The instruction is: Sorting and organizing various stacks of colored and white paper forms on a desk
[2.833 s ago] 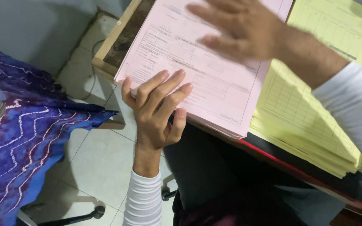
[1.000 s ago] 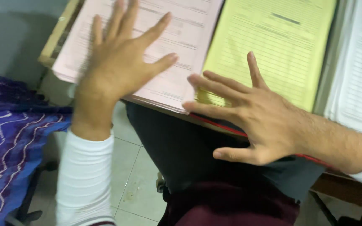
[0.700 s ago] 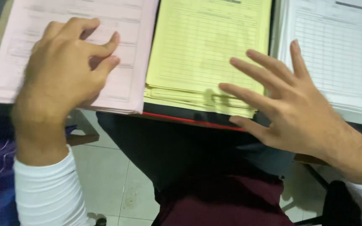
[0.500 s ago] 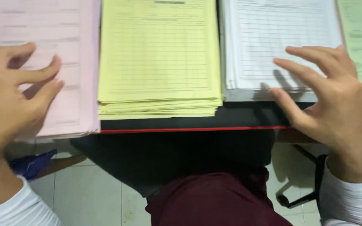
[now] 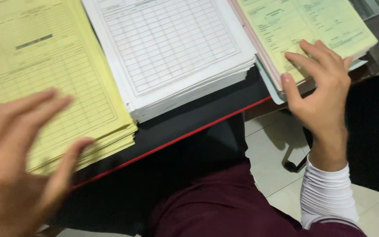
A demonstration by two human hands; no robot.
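Green forms [image 5: 305,30] lie under right hand [image 5: 323,90] fingertips [image 5: 291,56]

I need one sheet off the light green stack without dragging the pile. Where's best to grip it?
Probably the near corner of the light green stack, where the right hand rests. That corner overhangs the desk edge, so a thumb could come from below and fingers from above.

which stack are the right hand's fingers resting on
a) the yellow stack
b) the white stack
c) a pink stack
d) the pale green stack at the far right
d: the right hand has its fingertips on the lower edge of the pale green stack, while the white stack and the yellow stack lie farther left, the blurred left hand in front of the yellow one.
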